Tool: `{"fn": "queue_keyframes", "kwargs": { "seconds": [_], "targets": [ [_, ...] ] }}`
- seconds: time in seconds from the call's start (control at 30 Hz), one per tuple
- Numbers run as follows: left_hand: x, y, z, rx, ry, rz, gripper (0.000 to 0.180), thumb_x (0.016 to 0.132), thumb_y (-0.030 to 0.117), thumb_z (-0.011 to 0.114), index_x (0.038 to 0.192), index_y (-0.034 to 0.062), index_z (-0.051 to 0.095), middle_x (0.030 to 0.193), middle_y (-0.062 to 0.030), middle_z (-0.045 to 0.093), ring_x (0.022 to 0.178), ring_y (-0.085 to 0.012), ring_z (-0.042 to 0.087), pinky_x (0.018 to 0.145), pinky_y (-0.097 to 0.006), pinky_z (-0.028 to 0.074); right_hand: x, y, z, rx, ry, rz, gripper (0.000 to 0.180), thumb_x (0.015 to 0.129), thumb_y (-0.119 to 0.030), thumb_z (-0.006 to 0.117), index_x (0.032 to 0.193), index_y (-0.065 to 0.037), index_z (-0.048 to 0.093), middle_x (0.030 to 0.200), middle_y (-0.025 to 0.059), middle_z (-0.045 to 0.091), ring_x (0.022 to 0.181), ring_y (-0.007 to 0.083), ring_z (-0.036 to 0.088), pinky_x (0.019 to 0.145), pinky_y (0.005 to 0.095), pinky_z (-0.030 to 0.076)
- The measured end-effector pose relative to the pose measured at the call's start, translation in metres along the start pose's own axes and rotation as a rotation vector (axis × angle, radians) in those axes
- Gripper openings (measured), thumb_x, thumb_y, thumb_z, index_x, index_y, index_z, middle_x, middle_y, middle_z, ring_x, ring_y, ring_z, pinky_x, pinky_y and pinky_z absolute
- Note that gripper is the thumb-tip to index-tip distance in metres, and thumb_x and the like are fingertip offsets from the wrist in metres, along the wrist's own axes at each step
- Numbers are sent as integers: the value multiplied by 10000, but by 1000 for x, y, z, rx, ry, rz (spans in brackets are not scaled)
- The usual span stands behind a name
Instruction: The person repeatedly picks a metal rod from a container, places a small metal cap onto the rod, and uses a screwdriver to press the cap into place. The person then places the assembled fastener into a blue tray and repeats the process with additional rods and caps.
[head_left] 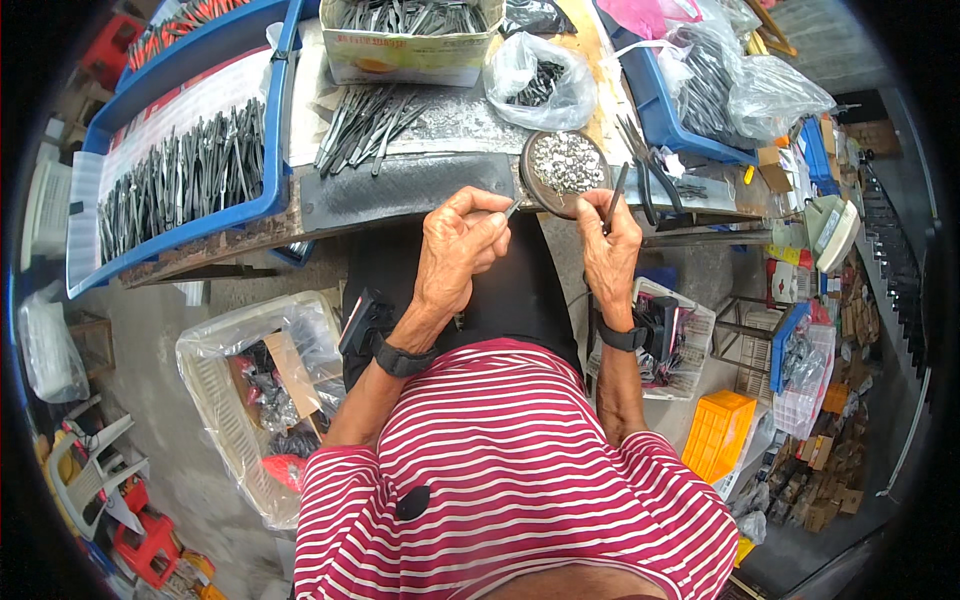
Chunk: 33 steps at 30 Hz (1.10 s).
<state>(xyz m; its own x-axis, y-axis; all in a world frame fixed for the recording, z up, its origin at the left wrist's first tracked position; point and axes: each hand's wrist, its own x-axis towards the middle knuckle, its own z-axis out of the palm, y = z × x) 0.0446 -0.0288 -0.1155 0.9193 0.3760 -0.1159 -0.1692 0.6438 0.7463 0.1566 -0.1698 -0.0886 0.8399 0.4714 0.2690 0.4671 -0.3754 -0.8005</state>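
Note:
My left hand pinches a small thin metal piece between thumb and forefinger, just past the table's front edge. A slim dark metal strip stands up out of my right hand, whose fingers are closed on it. The right fingertips are at the near rim of a round dish heaped with small silvery parts. Whether they also hold one of these parts cannot be made out. Right of the dish lie pliers with dark handles. A dark flat pad lies at the table edge.
Loose dark metal strips lie behind the pad, before a carton full of them. A clear bag holds dark parts. Blue bins flank the workplace. Below, a plastic-lined crate stands left and another crate right.

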Motion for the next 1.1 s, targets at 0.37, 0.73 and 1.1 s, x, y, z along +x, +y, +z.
{"fn": "queue_keyframes", "kwargs": {
  "seconds": [0.37,0.73,1.1],
  "targets": [
    [-4,4,-3,-51,18,59,151,875,58,547,1009,-12,549,646,-50,541,459,-13,335,407,-144,240,-5,-31,38,526,-127,103,104,767,3,667,858,-23,624,722,-25,587,606,22,496,521,166,392],
    [-4,2,-6,-52,23,72,149,874,58,550,1005,-15,553,651,-48,540,468,-13,340,409,-145,242,-6,-27,45,445,-80,29,135,750,-13,697,862,-30,625,745,-21,604,647,35,516,570,182,421],
    [-3,8,-11,-171,-58,-8,161,856,76,564,995,-6,553,623,-26,503,474,-11,307,410,-158,206,1,-29,40,645,-171,140,242,717,24,706,913,-14,569,762,35,621,626,62,540,534,176,410]
  ]
}}
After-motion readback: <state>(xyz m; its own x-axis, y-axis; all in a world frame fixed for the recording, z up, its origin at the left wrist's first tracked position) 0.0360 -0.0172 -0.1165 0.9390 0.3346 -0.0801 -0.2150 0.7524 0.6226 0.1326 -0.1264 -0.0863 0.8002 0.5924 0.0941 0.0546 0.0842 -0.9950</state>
